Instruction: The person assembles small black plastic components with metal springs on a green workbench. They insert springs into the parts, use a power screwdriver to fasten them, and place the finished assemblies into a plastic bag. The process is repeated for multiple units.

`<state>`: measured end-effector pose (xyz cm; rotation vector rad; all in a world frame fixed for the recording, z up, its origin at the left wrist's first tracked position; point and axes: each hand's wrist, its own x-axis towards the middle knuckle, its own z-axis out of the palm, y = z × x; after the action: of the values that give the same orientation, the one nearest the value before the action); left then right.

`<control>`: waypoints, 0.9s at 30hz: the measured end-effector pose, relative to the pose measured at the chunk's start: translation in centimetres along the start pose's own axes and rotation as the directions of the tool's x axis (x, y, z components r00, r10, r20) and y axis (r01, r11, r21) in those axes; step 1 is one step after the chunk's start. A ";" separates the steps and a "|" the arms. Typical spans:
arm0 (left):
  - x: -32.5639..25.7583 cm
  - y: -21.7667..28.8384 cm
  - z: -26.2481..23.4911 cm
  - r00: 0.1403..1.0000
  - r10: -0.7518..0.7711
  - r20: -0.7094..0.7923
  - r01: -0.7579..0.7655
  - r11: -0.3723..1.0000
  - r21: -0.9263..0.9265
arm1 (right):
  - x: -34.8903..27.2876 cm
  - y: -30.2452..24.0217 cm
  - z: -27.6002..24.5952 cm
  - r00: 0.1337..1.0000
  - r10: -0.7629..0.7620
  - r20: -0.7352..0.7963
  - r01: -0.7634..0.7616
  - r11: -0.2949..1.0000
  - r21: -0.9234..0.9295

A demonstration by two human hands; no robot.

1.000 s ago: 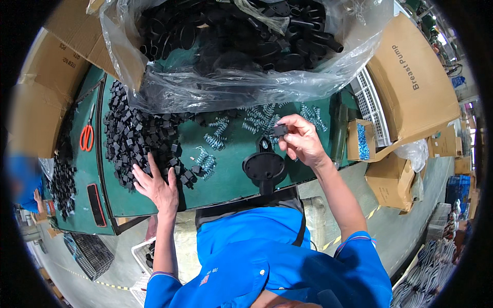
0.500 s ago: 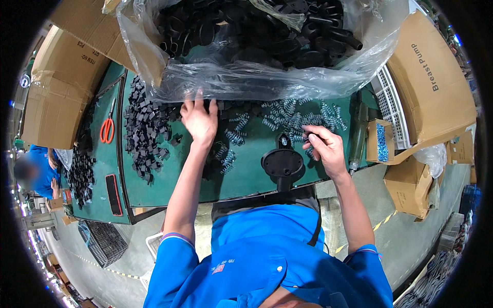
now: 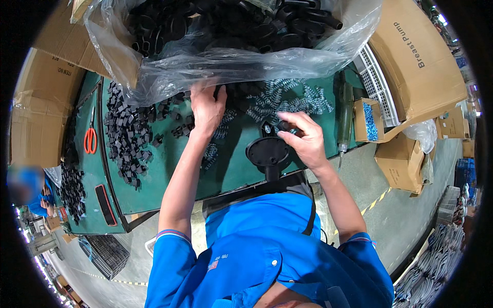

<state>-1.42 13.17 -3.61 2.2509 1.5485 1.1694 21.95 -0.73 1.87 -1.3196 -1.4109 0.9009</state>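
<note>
1. The right hand [image 3: 306,136] pinched a small black piece [image 3: 283,125] between thumb and fingers, just above the far end of a black disc-shaped part [image 3: 267,150].
2. That part lay on the green desk [image 3: 154,197] near its front edge, a short neck pointing toward the person.
3. The left hand [image 3: 207,110] reached to the near edge of a clear plastic bag [image 3: 221,66]; its fingertips were obscured there, so whether it gripped anything could not be told.
4. Loose black blocks [image 3: 126,133] spread in a heap to the left of the left forearm, a few of them close beside the left hand.
5. Metal coil springs [image 3: 287,97] lay in a cluster beyond the disc-shaped part, with others next to the left wrist.
6. More black parts [image 3: 215,31] filled the bag at the back.
7. To the right lay a green tool [image 3: 345,118] with a metal tip, near a small carton [image 3: 377,114] of blue pieces.
8. Orange-handled scissors [image 3: 90,138] and a phone [image 3: 105,205] rested on the left.
</note>
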 end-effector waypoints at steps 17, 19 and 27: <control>-8.6 10.5 -3.0 0.774 -0.319 0.547 0.477 0.862 -0.171 | 0.1 0.9 2.8 0.989 -0.099 -0.113 0.068 0.966 -0.249; -8.5 10.1 -2.3 0.741 -0.315 0.593 0.516 0.832 -0.203 | 0.2 1.2 3.1 0.982 -0.130 -0.138 0.085 0.953 -0.291; -6.3 8.9 -2.9 0.331 -0.277 0.902 0.914 -0.144 -0.379 | -0.5 1.4 3.4 0.974 -0.029 -0.226 -0.013 0.983 -0.183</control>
<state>1.99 3.04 -0.03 0.5245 0.9424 0.5700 19.02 -0.68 -0.45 -1.5028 -1.3415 0.6020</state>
